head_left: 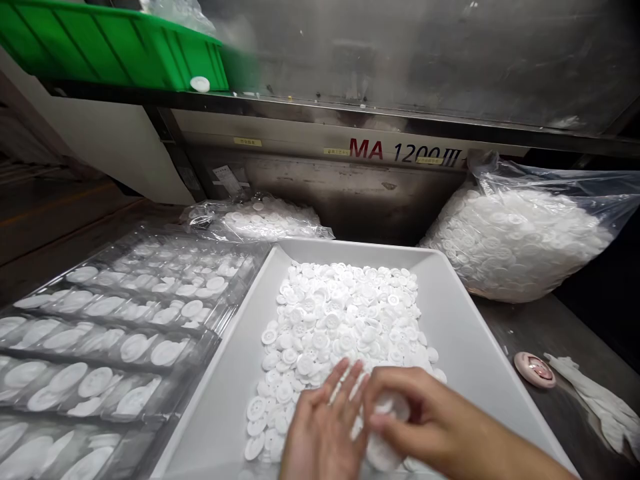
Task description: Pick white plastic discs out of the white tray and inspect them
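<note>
White plastic discs (345, 320) lie heaped in a shallow grey tray (465, 333) at the centre of the frame, and both hands work at the near edge of the heap. At the bottom centre, the left hand (323, 433) lies flat with fingers spread wide over the discs, holding nothing. Just to its right, the right hand (415, 417) curls around a small stack of discs (385, 453), thumb and fingers pinching it at the rim. At the left, clear blister trays (115, 333) hold discs in rows of pockets, some pockets filled and the nearer ones blurred. A bulging bag (515, 233) of the same discs sits at the upper right, a flatter one (260, 220) behind the tray, and a green bin (110, 43) on the ledge at the upper left. On the desk (540, 327), at lower right, lie a pink round object (535, 369) and a white glove (600, 400). To gather well, I judge the flat hand should steady the heap while the other squares the stack's edges, keeping a light grip so none slip sideways.
</note>
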`<action>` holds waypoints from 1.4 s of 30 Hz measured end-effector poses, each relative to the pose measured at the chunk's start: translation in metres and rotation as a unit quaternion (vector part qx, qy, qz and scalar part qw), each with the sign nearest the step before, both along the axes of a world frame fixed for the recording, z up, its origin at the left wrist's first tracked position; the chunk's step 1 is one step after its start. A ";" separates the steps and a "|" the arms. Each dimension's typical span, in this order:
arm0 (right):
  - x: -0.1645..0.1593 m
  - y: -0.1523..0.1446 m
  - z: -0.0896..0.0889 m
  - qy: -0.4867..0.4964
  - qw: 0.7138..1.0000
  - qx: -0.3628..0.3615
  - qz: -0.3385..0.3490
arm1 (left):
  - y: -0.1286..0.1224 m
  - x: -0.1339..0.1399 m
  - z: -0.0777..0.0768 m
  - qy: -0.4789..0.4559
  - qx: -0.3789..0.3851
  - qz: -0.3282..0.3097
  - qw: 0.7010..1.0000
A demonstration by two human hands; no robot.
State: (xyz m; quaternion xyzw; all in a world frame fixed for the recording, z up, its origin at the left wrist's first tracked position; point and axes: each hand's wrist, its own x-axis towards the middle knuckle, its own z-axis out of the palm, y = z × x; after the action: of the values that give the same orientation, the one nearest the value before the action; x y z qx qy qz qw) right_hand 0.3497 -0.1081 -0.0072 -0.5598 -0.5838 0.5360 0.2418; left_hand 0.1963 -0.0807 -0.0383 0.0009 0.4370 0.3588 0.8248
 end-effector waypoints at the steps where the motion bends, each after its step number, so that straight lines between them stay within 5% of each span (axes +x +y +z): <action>1: -0.010 0.003 0.004 -0.020 0.999 0.034 0.010 | 0.002 0.011 0.000 -0.014 -0.011 -0.010 1.000; 7: -0.024 0.008 -0.013 -0.067 0.990 0.127 0.009 | 0.009 0.014 -0.008 -0.052 -0.042 0.015 0.998; 15: -0.022 0.004 -0.034 -0.069 0.988 0.138 0.014 | 0.013 0.005 -0.009 -0.072 -0.035 0.025 0.996; 30: -0.007 0.012 -0.034 -0.016 0.986 0.107 -0.127 | 0.006 0.004 -0.008 -0.111 0.049 -0.110 0.987; 42: 0.002 0.005 -0.022 -0.041 0.990 0.109 -0.073 | 0.002 0.000 -0.018 -0.162 0.070 -0.097 0.980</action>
State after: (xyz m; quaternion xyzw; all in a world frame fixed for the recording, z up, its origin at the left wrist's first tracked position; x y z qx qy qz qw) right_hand 0.3520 -0.1029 -0.0290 -0.5926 -0.6062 0.4264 0.3155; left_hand 0.1966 -0.0788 -0.0562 0.0430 0.2692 0.3023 0.9134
